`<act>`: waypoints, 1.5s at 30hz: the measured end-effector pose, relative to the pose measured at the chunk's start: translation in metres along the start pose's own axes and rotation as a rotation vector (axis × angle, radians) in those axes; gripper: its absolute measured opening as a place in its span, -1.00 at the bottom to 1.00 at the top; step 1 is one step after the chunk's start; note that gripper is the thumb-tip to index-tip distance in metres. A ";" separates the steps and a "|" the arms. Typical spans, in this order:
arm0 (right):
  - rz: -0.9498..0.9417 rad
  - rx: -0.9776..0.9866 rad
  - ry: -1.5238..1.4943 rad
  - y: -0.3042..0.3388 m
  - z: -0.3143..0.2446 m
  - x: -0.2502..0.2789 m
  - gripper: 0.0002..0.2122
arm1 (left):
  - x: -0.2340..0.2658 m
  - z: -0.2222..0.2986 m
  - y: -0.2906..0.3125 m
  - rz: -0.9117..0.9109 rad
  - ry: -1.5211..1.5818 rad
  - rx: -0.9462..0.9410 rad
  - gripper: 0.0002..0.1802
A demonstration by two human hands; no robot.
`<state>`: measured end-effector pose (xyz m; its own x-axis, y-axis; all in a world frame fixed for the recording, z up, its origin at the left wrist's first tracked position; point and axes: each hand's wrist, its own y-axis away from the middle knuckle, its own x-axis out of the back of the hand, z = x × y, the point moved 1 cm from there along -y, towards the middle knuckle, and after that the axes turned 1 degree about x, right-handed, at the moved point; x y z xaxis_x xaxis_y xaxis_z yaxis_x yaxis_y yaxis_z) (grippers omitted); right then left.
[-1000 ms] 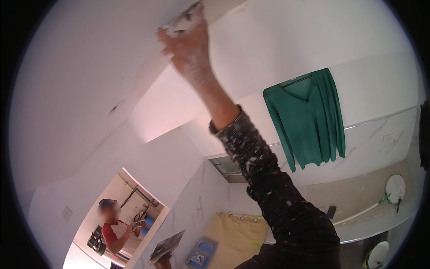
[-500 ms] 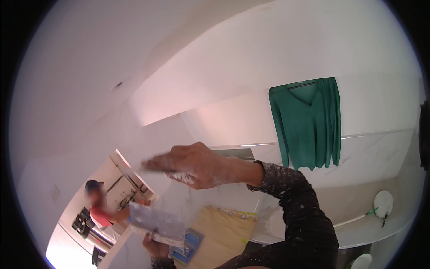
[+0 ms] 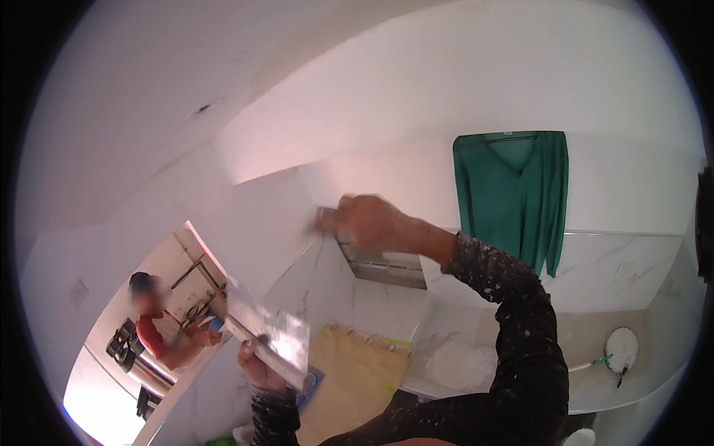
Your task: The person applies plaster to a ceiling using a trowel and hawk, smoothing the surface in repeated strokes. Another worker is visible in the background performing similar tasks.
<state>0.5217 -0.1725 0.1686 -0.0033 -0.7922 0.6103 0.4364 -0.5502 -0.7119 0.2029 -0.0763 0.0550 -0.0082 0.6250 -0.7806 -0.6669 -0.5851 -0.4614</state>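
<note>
My left hand (image 3: 260,366), low and left of centre, is wrapped round the pale handle of a plastering trowel (image 3: 271,327). Its broad, shiny metal plate is tilted and catches the light. My right hand (image 3: 375,223) is raised in front of the white wall, with its fingers curled. Motion blurs the fingertips, and I cannot make out what they hold. White specks cover both dark sleeves. Below my arms lies a yellow cloth (image 3: 353,372) with rings along its top edge, and a blue flat item (image 3: 311,388) shows partly behind the trowel.
A green sweater (image 3: 513,193) hangs on the wall at the right. A recessed niche (image 3: 383,267) sits behind my right forearm. Past an opening at the left stands a person in a cap (image 3: 152,334). A white round disc (image 3: 622,351) with a green-ended stick lies at far right.
My right hand has moved up and to the right, its fingers now more curled. The trowel in my left hand has tilted more steeply. The person at the left has shifted their arms.
</note>
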 end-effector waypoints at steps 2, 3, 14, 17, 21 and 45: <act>0.171 -0.626 -0.909 0.012 0.019 -0.007 -0.52 | 0.003 0.011 -0.006 -0.051 -0.341 -0.121 -0.41; 0.293 -0.758 -1.153 0.015 0.019 -0.013 -0.58 | 0.005 0.016 -0.015 -0.210 -0.377 -0.113 -0.47; 0.410 -0.401 -2.236 0.010 -0.093 -0.066 -0.81 | -0.036 0.026 -0.059 -0.225 -1.179 -0.683 -0.53; 0.509 -0.161 -1.978 0.003 -0.083 -0.060 -0.80 | -0.040 0.035 -0.063 -0.518 -1.368 -0.810 -0.72; 0.716 -0.091 -1.785 -0.001 -0.052 -0.039 -0.85 | -0.025 0.086 -0.041 -0.164 -2.040 -0.883 -0.70; 1.291 -0.610 -0.008 -0.173 0.205 0.025 -0.47 | 0.019 0.121 0.136 0.391 -2.356 -0.580 -0.85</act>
<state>0.6301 -0.0428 0.3780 0.0971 -0.8161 -0.5697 -0.3195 0.5165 -0.7944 0.0219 -0.0815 0.0288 -0.7309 -0.4381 0.5233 -0.2606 -0.5295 -0.8073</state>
